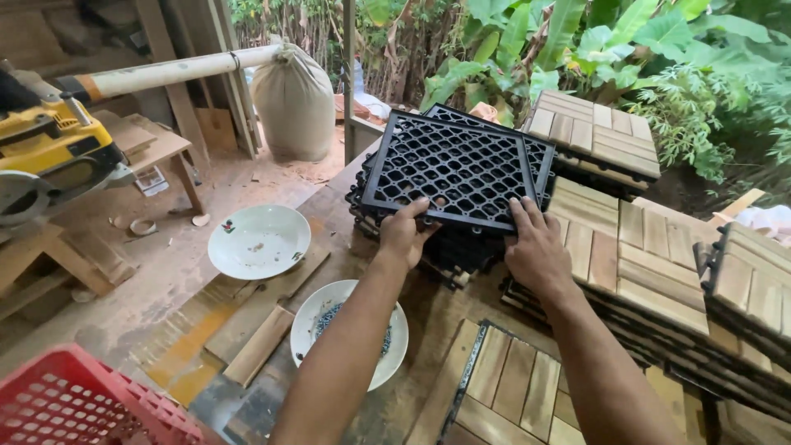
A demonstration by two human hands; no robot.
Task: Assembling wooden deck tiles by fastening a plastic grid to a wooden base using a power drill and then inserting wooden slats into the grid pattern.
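From the head view, both hands clasp the near edge of a black plastic grid tile atop its stack: the left hand and the right hand each have a grip pinching the rim. It looks like lifting one tile off; separating it cleanly calls for an even pull. Finished wooden tiles lie just beside, and a bowl of screws sits near on the tabletop.

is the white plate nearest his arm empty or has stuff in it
Not empty: the near white plate holds a scatter of small dark pieces, partly hidden behind the left forearm.
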